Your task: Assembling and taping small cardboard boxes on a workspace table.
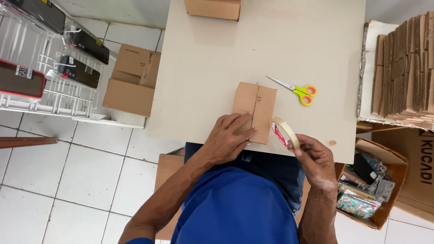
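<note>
My left hand point(228, 135) presses the small flat brown cardboard box point(254, 110) onto the beige worktop point(203, 68), steadying it; my right hand point(314, 156), grip clamped on the cream tape roll point(285, 133), holds it beside the box's edge. Yellow-handled scissors point(296, 90) lie near.

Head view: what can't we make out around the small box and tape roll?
- Small cardboard box: near end hidden under the left hand.
- Tape roll: loose end too small to see; right hand covers its lower rim.
- Box at top edge: cut off by the frame.
</note>
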